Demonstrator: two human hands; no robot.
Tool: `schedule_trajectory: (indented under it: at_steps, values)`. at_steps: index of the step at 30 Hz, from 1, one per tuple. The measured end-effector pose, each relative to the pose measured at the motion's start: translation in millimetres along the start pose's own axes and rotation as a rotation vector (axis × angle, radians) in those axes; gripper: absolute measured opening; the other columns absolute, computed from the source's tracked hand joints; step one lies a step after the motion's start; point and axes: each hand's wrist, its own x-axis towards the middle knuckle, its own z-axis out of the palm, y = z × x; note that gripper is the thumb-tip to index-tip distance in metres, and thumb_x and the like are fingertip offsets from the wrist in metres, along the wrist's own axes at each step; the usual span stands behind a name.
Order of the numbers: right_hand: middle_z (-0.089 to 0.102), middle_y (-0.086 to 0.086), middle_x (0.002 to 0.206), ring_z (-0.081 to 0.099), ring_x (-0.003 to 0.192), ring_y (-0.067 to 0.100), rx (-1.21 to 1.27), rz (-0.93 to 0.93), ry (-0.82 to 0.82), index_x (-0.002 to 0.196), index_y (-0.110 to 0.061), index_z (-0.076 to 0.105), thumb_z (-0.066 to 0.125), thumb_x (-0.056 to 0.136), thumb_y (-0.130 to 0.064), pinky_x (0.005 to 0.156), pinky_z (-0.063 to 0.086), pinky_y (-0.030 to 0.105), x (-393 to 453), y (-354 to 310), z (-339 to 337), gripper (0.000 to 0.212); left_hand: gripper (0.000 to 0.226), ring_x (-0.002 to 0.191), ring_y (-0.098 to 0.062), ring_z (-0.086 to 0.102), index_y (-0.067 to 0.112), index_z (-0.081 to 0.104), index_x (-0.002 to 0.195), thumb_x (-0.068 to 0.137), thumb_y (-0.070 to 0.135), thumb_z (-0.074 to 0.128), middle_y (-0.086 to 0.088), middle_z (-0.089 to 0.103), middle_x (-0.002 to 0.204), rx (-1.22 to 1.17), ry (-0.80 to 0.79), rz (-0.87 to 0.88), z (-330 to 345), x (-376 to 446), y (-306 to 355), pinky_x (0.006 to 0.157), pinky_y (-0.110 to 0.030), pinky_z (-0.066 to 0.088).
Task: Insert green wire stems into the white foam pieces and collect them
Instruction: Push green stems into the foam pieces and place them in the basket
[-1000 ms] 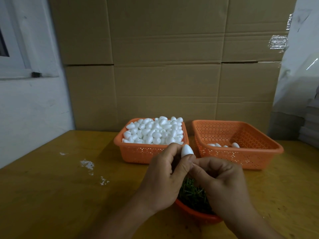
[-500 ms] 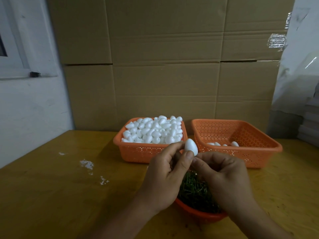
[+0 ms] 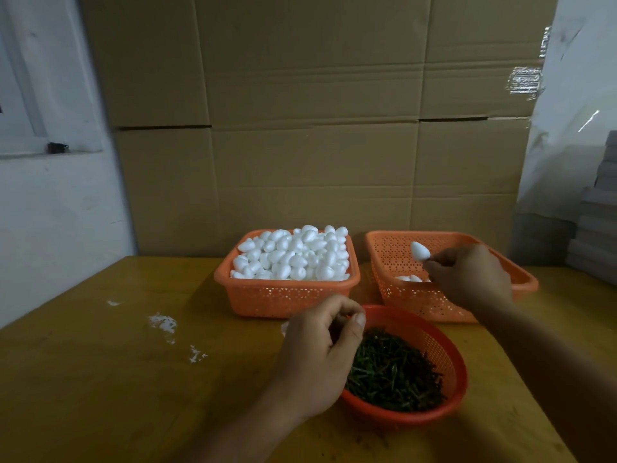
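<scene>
My right hand pinches the stem of a white foam piece and holds it over the right orange basket, where a few finished pieces lie. My left hand hovers at the left rim of the round red bowl, fingers loosely curled and holding nothing I can see. The bowl is full of short green wire stems. The left orange basket is heaped with white foam pieces.
All three containers stand on a yellow wooden table. White foam crumbs lie on its left part. Large cardboard boxes form a wall behind the baskets. Stacked grey sheets sit at the far right.
The hands have parted. My right hand carried the foam piece up and right over the right basket; my left hand let go of it and dropped towards the bowl's rim.
</scene>
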Motion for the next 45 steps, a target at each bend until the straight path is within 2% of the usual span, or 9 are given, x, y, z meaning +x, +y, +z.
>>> schedule_trajectory:
  at_steps: [8,17,21,26,32,36,39,42,45]
  values:
    - [0.066,0.003,0.06,0.06,0.066,0.021,-0.269,0.084,-0.069,0.069,-0.01,0.069,0.062,0.087,-0.064,0.104,0.038,0.053,40,4,18,0.058,0.019,0.05,-0.006,0.049,0.02,0.064,0.084,0.1,0.013,0.058,0.01,0.054,0.058,0.018,0.087,-0.003,-1,1,-1,0.048,-0.019,0.036]
    - [0.066,0.014,0.113,0.058,0.114,0.036,-0.319,0.217,-0.196,0.105,-0.008,0.061,0.071,0.083,-0.055,0.11,0.031,0.057,49,-3,28,0.053,0.026,0.043,-0.005,0.04,0.018,0.063,0.083,0.097,-0.001,0.051,0.009,0.048,0.05,-0.01,0.082,-0.065,-4,0,0,0.044,-0.019,0.03]
    - [0.066,0.016,0.117,0.056,0.118,0.036,-0.368,0.2,-0.188,0.104,-0.01,0.06,0.063,0.088,-0.028,0.112,0.03,0.057,46,-4,29,0.024,0.027,0.045,-0.005,0.041,0.019,0.063,0.083,0.096,-0.001,0.051,0.006,0.05,0.053,-0.001,0.08,-0.075,-4,0,0,0.045,-0.024,0.033]
    - [0.068,0.015,0.114,0.055,0.121,0.036,-0.371,0.184,-0.177,0.099,-0.011,0.063,0.057,0.088,-0.024,0.112,0.027,0.056,40,-3,26,0.018,0.029,0.045,-0.005,0.043,0.022,0.063,0.084,0.097,-0.001,0.051,-0.004,0.056,0.061,0.013,0.074,-0.072,-4,1,-1,0.044,-0.023,0.035]
    - [0.061,0.003,0.061,0.058,0.069,0.026,-0.134,-0.009,0.005,0.056,-0.016,0.057,0.056,0.092,-0.017,0.097,0.042,0.049,16,-3,11,0.036,0.029,0.047,-0.007,0.046,0.024,0.062,0.085,0.096,-0.001,0.052,-0.004,0.058,0.064,0.037,0.083,-0.064,-4,1,-4,0.044,-0.025,0.036]
    - [0.072,0.001,0.084,0.067,0.061,0.021,0.107,-0.133,0.03,0.105,-0.021,0.074,0.064,0.095,-0.023,0.071,0.059,0.045,-15,-11,-4,0.015,0.025,0.048,-0.005,0.048,0.025,0.062,0.086,0.096,0.003,0.056,0.003,0.06,0.065,0.06,0.107,-0.058,-4,3,-7,0.045,-0.021,0.037]
    - [0.069,-0.007,0.082,0.065,0.048,0.016,0.246,-0.18,0.007,0.113,-0.024,0.072,0.067,0.094,-0.028,0.039,0.051,0.024,-46,-15,-12,0.02,0.02,0.054,-0.003,0.053,0.027,0.062,0.089,0.098,0.008,0.059,0.008,0.063,0.073,0.097,0.121,-0.068,-6,7,-13,0.049,-0.02,0.042]
    - [0.068,-0.004,0.065,0.059,0.04,0.007,0.291,-0.249,-0.087,0.109,-0.027,0.072,0.065,0.094,-0.029,0.037,0.046,0.021,-76,-18,-8,0.016,0.016,0.062,-0.002,0.057,0.027,0.061,0.088,0.096,0.014,0.064,0.014,0.063,0.076,0.126,0.138,-0.085,-8,10,-18,0.055,-0.019,0.046]
    - [0.063,-0.01,0.051,0.056,0.041,0.004,0.248,-0.299,-0.146,0.11,-0.026,0.072,0.065,0.095,-0.029,0.059,0.053,0.035,-97,-22,4,0.017,0.018,0.063,-0.001,0.056,0.026,0.059,0.083,0.094,0.016,0.067,0.009,0.061,0.07,0.143,0.185,-0.123,-15,22,-22,0.058,-0.02,0.048]
